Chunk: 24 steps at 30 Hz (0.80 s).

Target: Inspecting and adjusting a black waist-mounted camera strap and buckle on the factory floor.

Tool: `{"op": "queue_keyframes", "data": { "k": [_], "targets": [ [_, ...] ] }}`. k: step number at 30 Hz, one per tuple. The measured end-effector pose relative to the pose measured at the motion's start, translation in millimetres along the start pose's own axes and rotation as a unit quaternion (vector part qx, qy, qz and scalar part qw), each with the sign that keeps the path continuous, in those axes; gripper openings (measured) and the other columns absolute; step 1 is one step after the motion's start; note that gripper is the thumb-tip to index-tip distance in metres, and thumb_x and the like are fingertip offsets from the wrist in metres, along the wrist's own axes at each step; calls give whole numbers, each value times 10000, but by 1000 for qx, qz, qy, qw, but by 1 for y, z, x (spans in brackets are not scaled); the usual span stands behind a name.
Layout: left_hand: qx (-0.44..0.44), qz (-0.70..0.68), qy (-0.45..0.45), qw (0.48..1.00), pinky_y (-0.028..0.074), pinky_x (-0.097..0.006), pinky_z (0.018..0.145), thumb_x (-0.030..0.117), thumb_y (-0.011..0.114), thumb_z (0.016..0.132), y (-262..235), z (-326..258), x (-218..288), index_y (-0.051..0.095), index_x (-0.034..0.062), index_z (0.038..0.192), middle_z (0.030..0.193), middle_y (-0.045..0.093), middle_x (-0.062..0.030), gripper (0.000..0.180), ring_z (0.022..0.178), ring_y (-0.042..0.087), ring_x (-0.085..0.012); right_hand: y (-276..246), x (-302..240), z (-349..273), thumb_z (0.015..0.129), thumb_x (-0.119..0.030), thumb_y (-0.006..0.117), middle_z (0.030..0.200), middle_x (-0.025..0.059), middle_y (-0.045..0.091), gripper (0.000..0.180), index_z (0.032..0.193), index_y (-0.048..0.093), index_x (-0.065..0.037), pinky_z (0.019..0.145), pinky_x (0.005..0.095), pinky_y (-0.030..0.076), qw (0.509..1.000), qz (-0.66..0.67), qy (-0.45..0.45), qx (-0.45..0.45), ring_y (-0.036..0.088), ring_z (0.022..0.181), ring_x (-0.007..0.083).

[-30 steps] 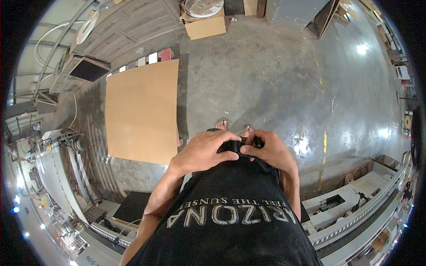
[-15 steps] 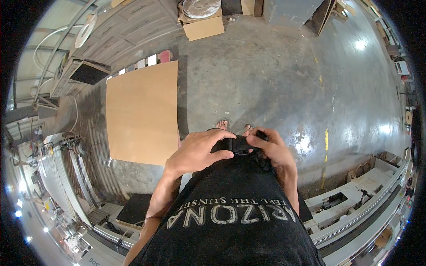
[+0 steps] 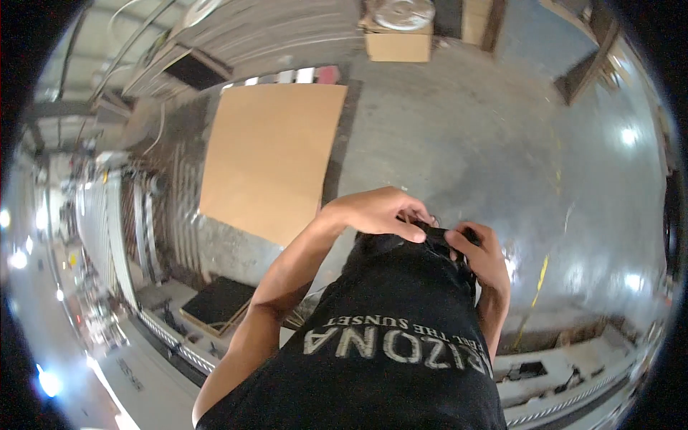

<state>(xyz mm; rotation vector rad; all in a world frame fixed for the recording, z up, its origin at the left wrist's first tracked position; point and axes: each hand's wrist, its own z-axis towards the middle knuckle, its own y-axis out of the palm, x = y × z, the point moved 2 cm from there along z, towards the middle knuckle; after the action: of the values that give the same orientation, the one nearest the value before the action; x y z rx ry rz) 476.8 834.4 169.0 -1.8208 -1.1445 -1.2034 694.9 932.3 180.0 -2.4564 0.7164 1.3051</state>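
Both my hands meet at the lower hem of my black shirt (image 3: 401, 315), in front of my waist. My left hand (image 3: 383, 211) pinches the dark fabric between thumb and fingers. My right hand (image 3: 481, 252) grips the same bunched hem just to the right, fingers curled. What lies under the fabric is hidden. The picture is blurred by head motion.
A large tan board (image 3: 272, 154) lies flat on the concrete floor (image 3: 487, 129) to the left. A cardboard box (image 3: 398, 39) with a round pale thing on top stands far ahead. A dark panel (image 3: 218, 304) sits low left beside a long machine rail (image 3: 107, 236).
My head has swung, so the floor and board slid across the view. My hands stay together on the shirt hem, now pinching it more tightly; my feet are no longer seen.
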Motion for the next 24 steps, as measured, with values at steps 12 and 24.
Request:
{"op": "queue_keyframes", "data": {
  "k": [12,24],
  "targets": [
    [27,27,32,999,513,-324,735,377,729,897,2,-2,0,661,-7,1155,916,722,-109,467,819,663,-171,-24,26,-7,950,-254,604,649,9,565,224,910,629,-35,409,234,304,940,287,39,183,397,437,66],
    [37,-68,7,997,500,-321,878,228,746,891,-3,-12,-7,654,7,1186,1107,702,-72,380,951,636,-148,-11,2,-5,891,-174,683,714,31,634,143,890,671,-32,470,229,319,977,151,74,133,501,547,69]
  ]
}}
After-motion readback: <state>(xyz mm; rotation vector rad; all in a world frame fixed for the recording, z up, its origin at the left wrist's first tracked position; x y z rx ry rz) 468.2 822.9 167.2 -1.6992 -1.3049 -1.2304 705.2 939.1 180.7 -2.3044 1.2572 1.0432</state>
